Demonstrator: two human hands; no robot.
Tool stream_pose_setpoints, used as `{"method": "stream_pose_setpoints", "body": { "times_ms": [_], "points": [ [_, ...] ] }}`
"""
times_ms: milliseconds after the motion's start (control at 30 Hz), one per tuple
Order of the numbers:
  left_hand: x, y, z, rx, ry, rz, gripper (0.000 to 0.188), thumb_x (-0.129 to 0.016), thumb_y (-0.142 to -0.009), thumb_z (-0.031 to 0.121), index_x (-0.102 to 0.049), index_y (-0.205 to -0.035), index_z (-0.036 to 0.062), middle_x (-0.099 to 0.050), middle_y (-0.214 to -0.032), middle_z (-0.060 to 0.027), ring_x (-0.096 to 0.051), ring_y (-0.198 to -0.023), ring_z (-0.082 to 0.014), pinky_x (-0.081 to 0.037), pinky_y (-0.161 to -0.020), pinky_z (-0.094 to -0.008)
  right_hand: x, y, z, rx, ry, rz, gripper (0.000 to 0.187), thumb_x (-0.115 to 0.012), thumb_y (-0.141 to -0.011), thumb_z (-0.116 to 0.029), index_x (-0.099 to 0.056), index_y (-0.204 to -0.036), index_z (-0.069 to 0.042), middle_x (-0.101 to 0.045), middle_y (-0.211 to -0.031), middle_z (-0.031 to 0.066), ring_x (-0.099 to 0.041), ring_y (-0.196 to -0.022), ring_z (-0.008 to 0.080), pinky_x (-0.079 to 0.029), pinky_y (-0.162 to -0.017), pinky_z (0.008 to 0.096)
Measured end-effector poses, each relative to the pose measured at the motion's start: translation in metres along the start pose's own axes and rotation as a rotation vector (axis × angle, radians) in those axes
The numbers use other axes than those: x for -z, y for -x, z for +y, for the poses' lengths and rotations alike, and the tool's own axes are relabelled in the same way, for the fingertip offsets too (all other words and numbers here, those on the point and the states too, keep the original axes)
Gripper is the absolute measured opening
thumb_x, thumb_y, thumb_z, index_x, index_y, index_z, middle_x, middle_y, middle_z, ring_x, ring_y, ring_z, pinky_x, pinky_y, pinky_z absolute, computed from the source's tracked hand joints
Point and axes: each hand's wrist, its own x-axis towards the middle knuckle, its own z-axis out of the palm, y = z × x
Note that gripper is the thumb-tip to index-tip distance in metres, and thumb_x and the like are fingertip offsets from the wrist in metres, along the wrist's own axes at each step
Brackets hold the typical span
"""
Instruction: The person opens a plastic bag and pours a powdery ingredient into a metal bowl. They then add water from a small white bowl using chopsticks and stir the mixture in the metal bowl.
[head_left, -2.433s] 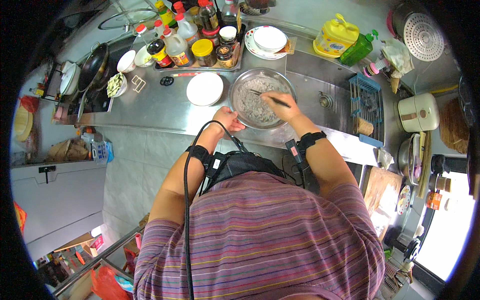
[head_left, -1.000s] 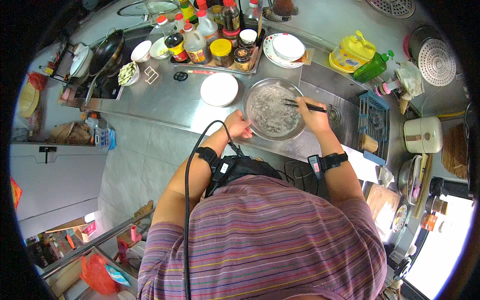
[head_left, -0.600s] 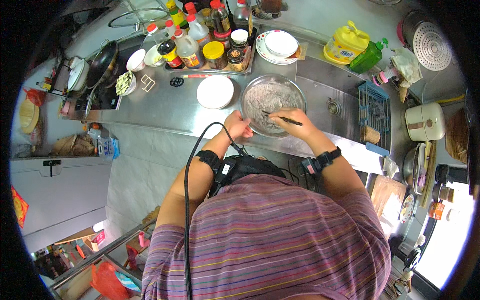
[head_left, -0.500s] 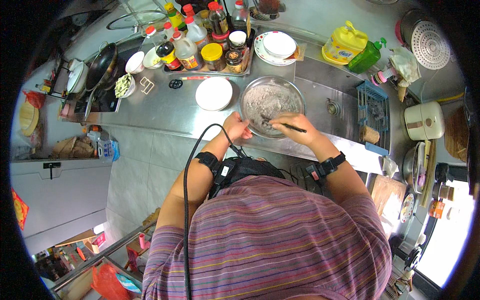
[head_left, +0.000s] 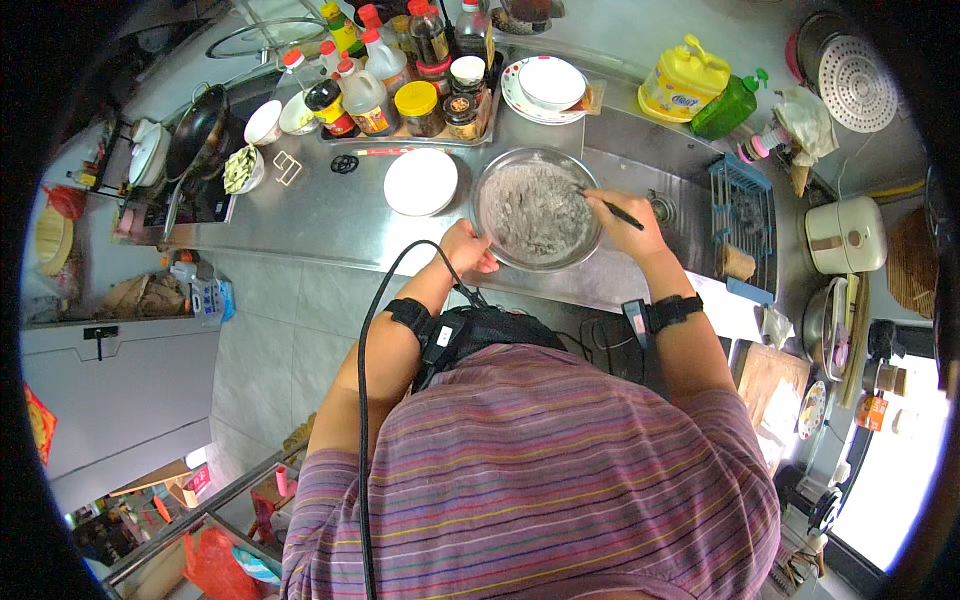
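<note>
A shiny metal bowl (head_left: 483, 245) sits on the steel counter in front of me, by the sink's left edge. Inside it lies a pale, greyish floury mix (head_left: 535, 210), crumbly and uneven. My left hand (head_left: 468, 247) grips the bowl's near-left rim with its fingers curled. Over the bowl's right side, my right hand (head_left: 628, 226) is closed around a dark stick-like utensil (head_left: 624, 214). The utensil's tip reaches the right edge of the mix; whether it is chopsticks or a spoon handle I cannot tell. A white bowl (head_left: 421, 182) stands left of the metal one.
Sauce bottles and jars (head_left: 420, 108) crowd a tray behind the bowls. Stacked white dishes (head_left: 550, 85) stand at the back. To the right are the sink (head_left: 625, 160), a blue rack (head_left: 742, 230) and detergent bottles (head_left: 685, 80). A black cable (head_left: 365, 400) hangs along my left arm.
My right hand has moved right and up with the utensil, from the bowl's near part to its right rim. The left hand keeps its place at the rim; the mix looks more spread.
</note>
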Motion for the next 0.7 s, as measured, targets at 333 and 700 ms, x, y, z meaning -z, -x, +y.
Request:
{"method": "stream_pose_setpoints", "body": {
  "times_ms": [333, 700],
  "points": [
    [-0.004, 0.005, 0.003, -0.005, 0.004, 0.002, 0.024, -0.053, -0.094, 0.009, -0.032, -0.098, -0.0028, -0.062, -0.076, -0.0266, -0.068, -0.063, -0.0344, -0.057, -0.049, -0.0376, -0.036, 0.013, -0.022, 0.134, -0.129, -0.103, 0.018, -0.064, -0.086, -0.017, -0.070, -0.097, -0.004, -0.069, -0.091, 0.0166, -0.067, -0.082, 0.0329, -0.053, -0.074, 0.0361],
    [-0.002, 0.005, 0.004, -0.048, -0.027, -0.026, 0.022, -0.056, -0.092, 0.007, -0.036, -0.095, -0.0010, -0.063, -0.073, -0.0252, -0.068, -0.060, -0.0322, -0.057, -0.047, -0.0347, -0.080, -0.025, 0.000, 0.160, -0.244, 0.061, 0.020, -0.061, -0.088, -0.020, -0.069, -0.098, -0.004, -0.068, -0.093, 0.0185, -0.066, -0.087, 0.0338, -0.053, -0.075, 0.0355]
  ]
}}
